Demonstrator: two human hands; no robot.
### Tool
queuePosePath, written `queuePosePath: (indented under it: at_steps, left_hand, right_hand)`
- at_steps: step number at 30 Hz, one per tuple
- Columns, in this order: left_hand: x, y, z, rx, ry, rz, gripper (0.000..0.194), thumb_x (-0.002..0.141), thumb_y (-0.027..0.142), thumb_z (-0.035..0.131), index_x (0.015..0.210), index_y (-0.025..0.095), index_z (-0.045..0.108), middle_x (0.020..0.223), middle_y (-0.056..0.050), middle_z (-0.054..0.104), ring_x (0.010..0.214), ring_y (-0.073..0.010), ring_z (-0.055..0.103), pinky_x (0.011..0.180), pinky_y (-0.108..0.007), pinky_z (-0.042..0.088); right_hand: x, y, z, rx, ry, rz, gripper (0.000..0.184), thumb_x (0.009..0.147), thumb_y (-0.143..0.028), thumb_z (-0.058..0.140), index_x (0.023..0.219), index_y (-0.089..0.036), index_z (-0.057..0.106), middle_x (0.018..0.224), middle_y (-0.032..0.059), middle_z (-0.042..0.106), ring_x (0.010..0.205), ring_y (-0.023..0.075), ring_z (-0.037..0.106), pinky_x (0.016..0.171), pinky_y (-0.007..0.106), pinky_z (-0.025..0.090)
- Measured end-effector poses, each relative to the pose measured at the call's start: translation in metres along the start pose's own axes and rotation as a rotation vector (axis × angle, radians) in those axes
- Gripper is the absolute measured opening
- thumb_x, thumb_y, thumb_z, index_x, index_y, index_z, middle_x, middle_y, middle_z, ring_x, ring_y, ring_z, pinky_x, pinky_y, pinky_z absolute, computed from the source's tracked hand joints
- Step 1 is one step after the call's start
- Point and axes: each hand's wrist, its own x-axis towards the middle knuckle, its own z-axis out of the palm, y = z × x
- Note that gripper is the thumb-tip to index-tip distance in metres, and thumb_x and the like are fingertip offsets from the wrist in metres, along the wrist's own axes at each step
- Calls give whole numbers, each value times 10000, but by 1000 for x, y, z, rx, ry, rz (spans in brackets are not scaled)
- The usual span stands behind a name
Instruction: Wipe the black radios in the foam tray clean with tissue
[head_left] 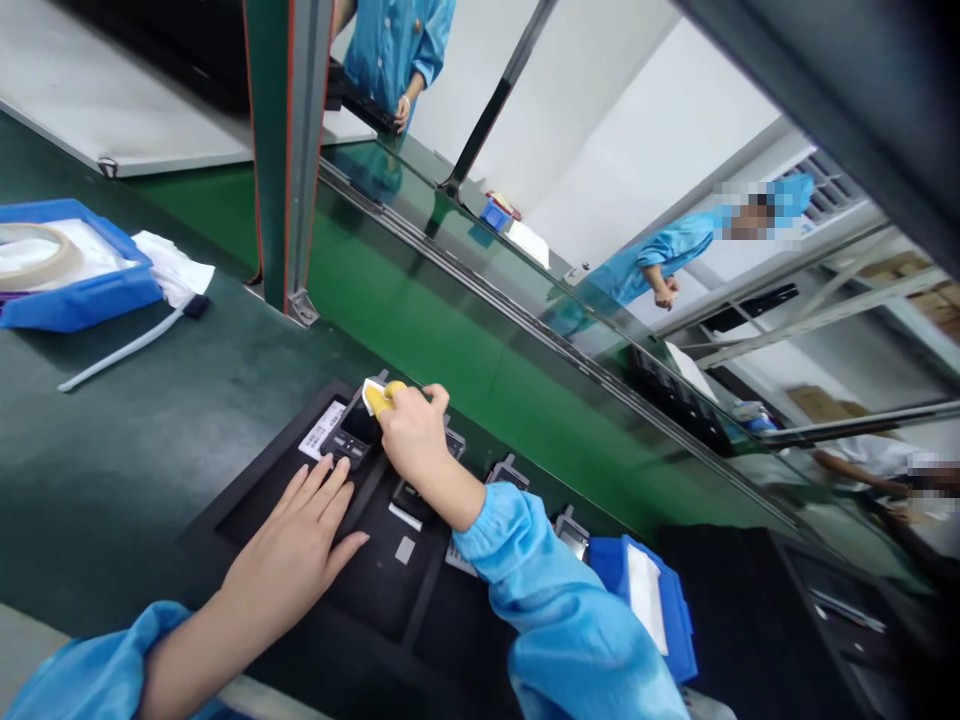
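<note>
A black handheld device (352, 436) with a screen, buttons and a stubby top lies in a compartment of the black tray (259, 520). My left hand (289, 550) is stretched flat, its fingertips touching the lower end of that device. With yellow finger covers on, my right hand (414, 432) pinches a small white wiping cloth (369, 397) against the upper part of the device. Beside the device sits a white printed label (322, 430). Another handheld device (411, 500) is partly hidden under my right hand and wrist.
More handheld devices (510, 473) lie along the tray to the right. A blue bin (679, 610) with white material stands past them. At left are a blue bin (82, 312) with a tape roll and a white tube (124, 350). A green partition (450, 370) runs behind; co-workers are beyond.
</note>
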Motion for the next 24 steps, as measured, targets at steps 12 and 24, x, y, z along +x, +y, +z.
queuePosePath:
  at_steps: [12,24]
  left_hand:
    - [-2,-1,4,-39,3,-10,563,909,504,371,1200,74,589,1307,-173,546,1271,-319,451,1064,-504,364]
    - [1,-1,4,-76,14,-47,559,910,524,340,1169,114,619,1305,-158,552,1258,-316,468,1047,-503,381]
  right_hand:
    - [-42,-12,9,50,-26,-159,257,943,-195,414,915,-219,668,901,34,571,850,142,473,867,377,238]
    - [-13,4,-3,1,-38,-8,268,928,-164,418,884,-210,679,972,56,569,902,162,490,907,410,228]
